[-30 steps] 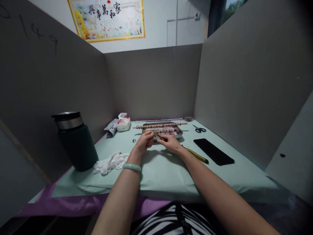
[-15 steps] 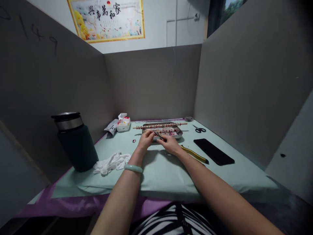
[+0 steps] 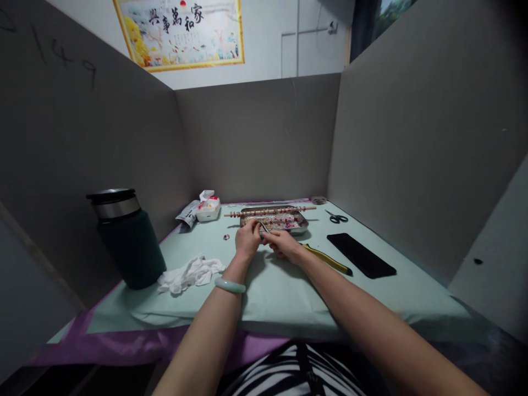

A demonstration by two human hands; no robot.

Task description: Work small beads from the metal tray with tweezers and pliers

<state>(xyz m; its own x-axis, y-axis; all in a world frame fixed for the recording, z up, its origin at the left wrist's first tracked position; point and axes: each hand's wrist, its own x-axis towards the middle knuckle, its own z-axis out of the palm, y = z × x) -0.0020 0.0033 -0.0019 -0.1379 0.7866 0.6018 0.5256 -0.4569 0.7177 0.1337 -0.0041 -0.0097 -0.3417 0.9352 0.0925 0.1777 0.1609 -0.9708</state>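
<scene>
My left hand [image 3: 246, 240] is closed in a pinch at the front edge of a metal tray [image 3: 304, 225]. What its fingertips hold is too small to make out. Against it works my right hand [image 3: 284, 242], its fingers wrapped round a slim metal tool [image 3: 264, 226] like tweezers, whose tip points at the left fingertips. Loose red, pink and clear beads [image 3: 284, 221] lie in the tray. Across the tray rests a wooden stick [image 3: 311, 208] strung with several small beaded rings. One ring with a red bead [image 3: 226, 237] sits on the cloth left of my left hand.
Yellow-handled pliers [image 3: 330, 260] lie by my right forearm, with a black phone-like slab [image 3: 359, 256] and scissors [image 3: 337, 218] farther right. To the left stand a dark green bottle [image 3: 130, 242], crumpled white tissue [image 3: 190, 274] and a tissue pack [image 3: 208, 209]. Grey partitions [image 3: 259, 143] enclose the table.
My left hand has turned and its wrist has shifted slightly right. My right hand has moved slightly left and rolled, so less of the tool shows. The hands are now closer together.
</scene>
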